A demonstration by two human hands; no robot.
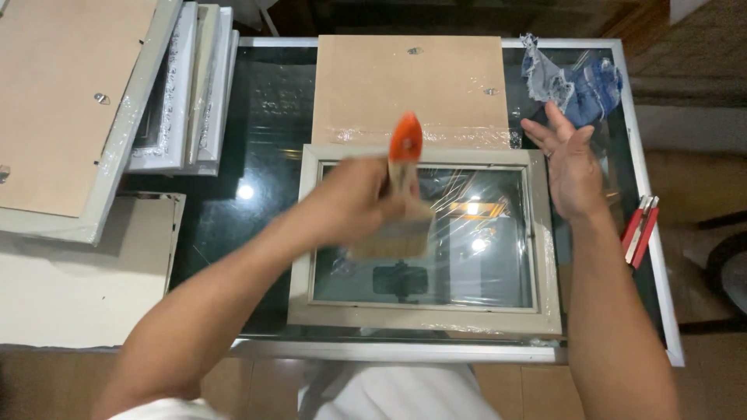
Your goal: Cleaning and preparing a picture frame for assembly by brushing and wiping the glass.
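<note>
Gripping a wide paintbrush (401, 210) with an orange-tipped handle, the left hand (354, 198) holds it over the glass of a pale picture frame (424, 317) (motion blur hides the bristles' exact contact). The right hand (572, 167) hangs open, fingers spread, by the frame's right edge. Beyond lie a brown backing board (408, 85), a denim rag (580, 82) and stacked frames (175, 93) on the glass table (226, 218).

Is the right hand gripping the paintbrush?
No, the left hand grips the orange-handled paintbrush over the picture frame, while the right hand is open and empty.
</note>
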